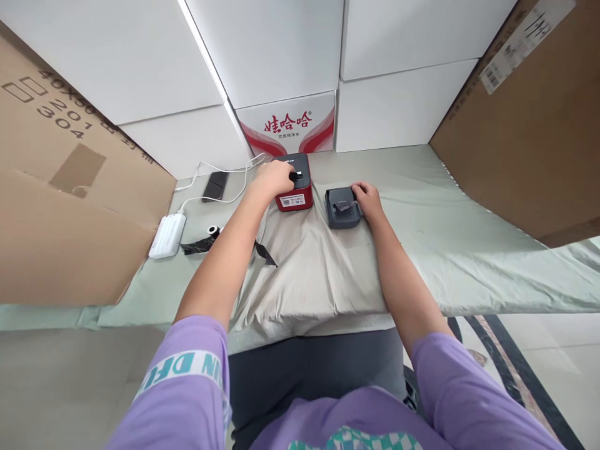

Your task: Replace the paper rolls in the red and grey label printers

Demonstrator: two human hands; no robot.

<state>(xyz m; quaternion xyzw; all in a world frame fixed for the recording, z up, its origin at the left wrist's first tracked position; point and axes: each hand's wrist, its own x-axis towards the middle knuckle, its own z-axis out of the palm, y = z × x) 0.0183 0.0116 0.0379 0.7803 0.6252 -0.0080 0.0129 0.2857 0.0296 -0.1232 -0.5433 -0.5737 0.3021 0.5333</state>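
Observation:
On the cloth-covered table stands a red box-shaped device [295,201] with a black top and a white label on its front. My left hand [274,178] reaches over that top, fingers bent and closed at a small dark part there; what they grip is mostly hidden. To the right lies a dark grey portable printer [344,217], with a crumpled dark strip [344,205] across its upper face. Against the printer's upper right corner, my right hand [368,199] is closed, its thumb and fingers on the edge.
Left of my left arm lie black strips [197,246], a small white roll [213,230], a white power bank [167,236] with a cable and a dark phone [215,186]. Cardboard boxes [70,187] [529,137] flank the table; white boxes [285,50] line the back.

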